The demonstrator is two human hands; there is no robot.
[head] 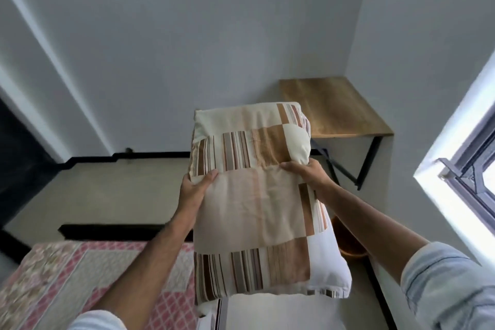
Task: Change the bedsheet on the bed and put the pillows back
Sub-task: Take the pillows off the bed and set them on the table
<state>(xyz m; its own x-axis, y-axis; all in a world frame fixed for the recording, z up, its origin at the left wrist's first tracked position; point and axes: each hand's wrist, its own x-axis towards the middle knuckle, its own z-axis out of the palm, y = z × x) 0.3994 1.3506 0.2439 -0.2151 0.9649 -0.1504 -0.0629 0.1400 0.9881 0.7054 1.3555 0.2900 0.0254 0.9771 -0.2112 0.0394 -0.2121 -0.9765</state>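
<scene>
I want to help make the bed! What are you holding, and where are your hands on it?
A cream and brown striped pillow, held up by its two long sides: left hand on the left edge, right hand on the right edge.

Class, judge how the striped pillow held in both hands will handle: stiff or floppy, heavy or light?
The striped pillow is probably soft: it dents where the left hand and right hand grip it. It looks light, being held out at arm's length. It likely sags somewhat, since its near end droops.
</scene>
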